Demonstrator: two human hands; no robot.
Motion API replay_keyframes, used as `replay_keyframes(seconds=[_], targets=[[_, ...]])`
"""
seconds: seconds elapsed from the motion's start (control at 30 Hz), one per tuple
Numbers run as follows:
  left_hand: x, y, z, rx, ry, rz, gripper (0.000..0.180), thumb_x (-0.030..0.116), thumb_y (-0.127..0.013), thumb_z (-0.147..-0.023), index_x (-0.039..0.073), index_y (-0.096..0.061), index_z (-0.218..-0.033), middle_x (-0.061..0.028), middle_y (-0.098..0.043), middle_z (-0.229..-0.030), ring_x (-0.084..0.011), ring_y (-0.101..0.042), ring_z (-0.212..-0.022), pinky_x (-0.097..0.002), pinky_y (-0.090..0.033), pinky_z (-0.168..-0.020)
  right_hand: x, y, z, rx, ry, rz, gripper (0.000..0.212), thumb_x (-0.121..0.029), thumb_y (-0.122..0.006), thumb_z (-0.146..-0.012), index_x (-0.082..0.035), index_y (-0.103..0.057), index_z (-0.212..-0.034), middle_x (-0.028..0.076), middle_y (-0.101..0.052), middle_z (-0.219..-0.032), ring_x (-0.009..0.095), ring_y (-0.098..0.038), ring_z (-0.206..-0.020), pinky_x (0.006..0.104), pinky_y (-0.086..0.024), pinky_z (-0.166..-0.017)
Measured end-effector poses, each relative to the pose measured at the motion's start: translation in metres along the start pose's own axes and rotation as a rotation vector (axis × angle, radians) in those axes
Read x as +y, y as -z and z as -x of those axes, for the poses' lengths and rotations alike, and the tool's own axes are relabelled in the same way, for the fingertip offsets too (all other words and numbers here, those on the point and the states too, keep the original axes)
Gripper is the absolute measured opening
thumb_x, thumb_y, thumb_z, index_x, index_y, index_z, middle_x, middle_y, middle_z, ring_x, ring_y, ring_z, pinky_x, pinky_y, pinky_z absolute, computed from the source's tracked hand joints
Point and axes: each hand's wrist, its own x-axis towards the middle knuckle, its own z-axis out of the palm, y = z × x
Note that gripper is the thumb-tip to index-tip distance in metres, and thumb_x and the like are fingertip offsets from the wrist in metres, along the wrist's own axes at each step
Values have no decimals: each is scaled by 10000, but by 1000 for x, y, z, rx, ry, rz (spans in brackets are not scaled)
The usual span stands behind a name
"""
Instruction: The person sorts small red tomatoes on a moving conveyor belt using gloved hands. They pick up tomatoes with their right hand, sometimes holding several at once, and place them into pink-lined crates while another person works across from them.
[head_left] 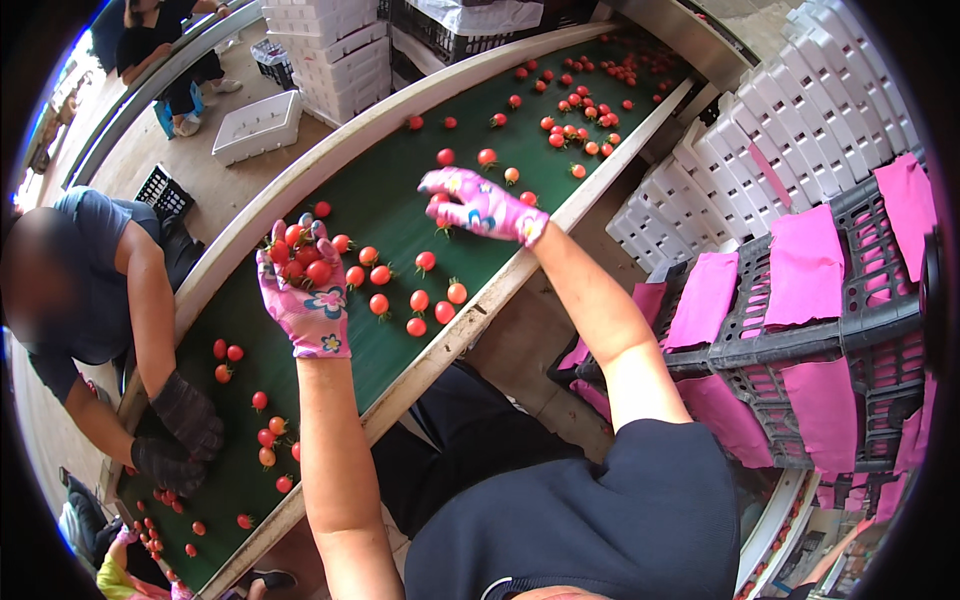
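Over a green conveyor belt (pixel 370 185), both my hands wear pink floral gloves. My left hand (pixel 312 300) is turned palm up, its fingers curled round a heap of red cherry tomatoes (pixel 292 256). Further right, my right hand (pixel 487 210) reaches across the belt with thumb and fingers closed on a single cherry tomato (pixel 438 200), partly hidden by the glove. Between and below the hands lie several loose cherry tomatoes (pixel 379 303), some with green stems. More tomatoes (pixel 590 110) are spread along the far right end of the belt.
Across the belt at left, a co-worker's dark-gloved hands (pixel 185 430) touch the belt. Pale rails (pixel 480 310) edge it. White crates (pixel 770 140) and black crates with pink sheets (pixel 800 330) are stacked at right. Another white crate stack (pixel 330 60) stands behind the belt.
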Motion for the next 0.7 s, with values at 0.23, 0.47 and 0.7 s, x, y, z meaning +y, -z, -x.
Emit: replay_keyframes(seconds=[0.23,0.47,0.7], targets=[[13,5,1,-14,-25,-22,457,373,-528,-969,41,-553,-1282,-205,-600,-1192,-319,-608,-1014,-387,-555,-813,2,18,46,298,-140,609,354,-391,-679,-852,-92,-690,-1041,97,-672,-1054,293,-642,-1021,420,-486,-915],[9,2,-1,-23,-7,-52,448,376,-534,-970,38,-569,-1261,-203,-601,-1217,-325,-597,-1028,-383,-545,-821,-25,13,69,56,-226,535,439,-457,-609,-904,-69,-658,-1101,167,-648,-1085,310,-653,-991,414,-509,-902],[7,-3,4,20,-21,-92,476,359,-584,-940,28,-553,-1282,-204,-576,-1232,-311,-595,-1014,-375,-550,-826,4,28,28,300,95,345,392,-248,-706,-881,-27,-629,-1196,128,-661,-1131,295,-618,-1089,389,-492,-935]])
